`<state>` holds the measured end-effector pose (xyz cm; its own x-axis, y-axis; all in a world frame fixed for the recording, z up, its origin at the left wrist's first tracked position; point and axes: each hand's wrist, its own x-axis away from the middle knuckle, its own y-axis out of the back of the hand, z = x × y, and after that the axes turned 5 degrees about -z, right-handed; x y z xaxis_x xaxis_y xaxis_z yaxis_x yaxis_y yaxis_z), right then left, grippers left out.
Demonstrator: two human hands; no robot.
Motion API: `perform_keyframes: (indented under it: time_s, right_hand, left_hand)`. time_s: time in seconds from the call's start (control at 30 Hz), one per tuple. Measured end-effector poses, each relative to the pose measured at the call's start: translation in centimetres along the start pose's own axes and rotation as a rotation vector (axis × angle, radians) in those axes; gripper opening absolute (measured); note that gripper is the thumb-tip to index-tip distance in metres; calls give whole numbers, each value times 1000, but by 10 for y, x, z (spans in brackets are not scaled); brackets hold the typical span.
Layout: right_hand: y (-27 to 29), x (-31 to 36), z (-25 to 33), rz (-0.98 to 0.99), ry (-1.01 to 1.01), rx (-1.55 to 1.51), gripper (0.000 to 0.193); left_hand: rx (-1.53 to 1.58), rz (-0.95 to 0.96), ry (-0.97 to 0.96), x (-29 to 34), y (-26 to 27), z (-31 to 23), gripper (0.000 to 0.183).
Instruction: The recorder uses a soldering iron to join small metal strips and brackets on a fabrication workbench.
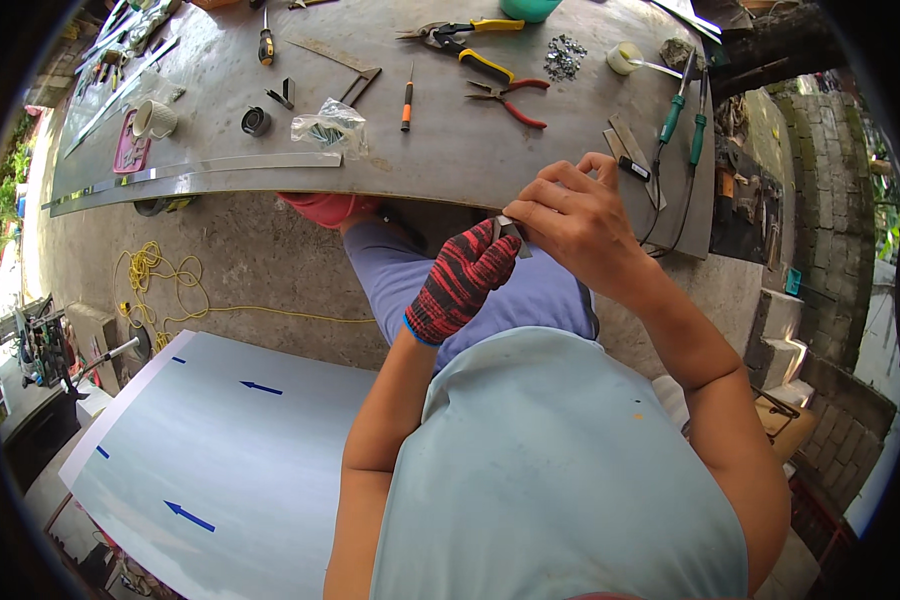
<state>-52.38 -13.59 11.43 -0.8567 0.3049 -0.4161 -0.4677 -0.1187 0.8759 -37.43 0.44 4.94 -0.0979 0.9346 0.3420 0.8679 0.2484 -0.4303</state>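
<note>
Above my lap, just in front of the table's near edge, my left hand (460, 283) in a red-and-black knit glove grips a small bent piece of sheet metal (508, 228). My bare right hand (582, 225) pinches the same piece from the right, its fingers closed at the upper end. The fingers partly cover the piece, so its full shape is hidden. Closest on the table are two flat metal strips (630, 150) with a small black object (634, 168) on them. Red-handled pliers (515, 102) and yellow-and-black tin snips (465, 42) lie farther back.
On the metal-topped table (420, 165) are soldering irons (675, 118), metal scraps (566, 57), an orange screwdriver (407, 105), a try square (340, 65), a plastic bag (330, 128), a cup (155, 120) and a long strip (240, 163). A yellow cord (150, 265) and white sheet (240, 440) lie left.
</note>
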Motion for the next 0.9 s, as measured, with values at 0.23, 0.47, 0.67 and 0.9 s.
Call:
perform_keyframes:
  time_s: [0.23, 0.47, 0.67, 0.9]
  right_hand:
    - [-2, -4, -3, -24, 5, -11, 10]
    - [-6, 1, 2, -23, -67, -13, 15]
    - [-1, 4, 5, 18, -24, -15, 15]
    - [-5, 2, 7, 23, 18, -3, 10]
  left_hand:
    - [-30, 27, 8, -4, 3, -4, 21]
    - [-42, -14, -10, 0, -3, 4, 23]
    - [-108, -6, -10, 0, 2, 4, 29]
    - [-285, -173, -72, -4, -2, 10, 35]
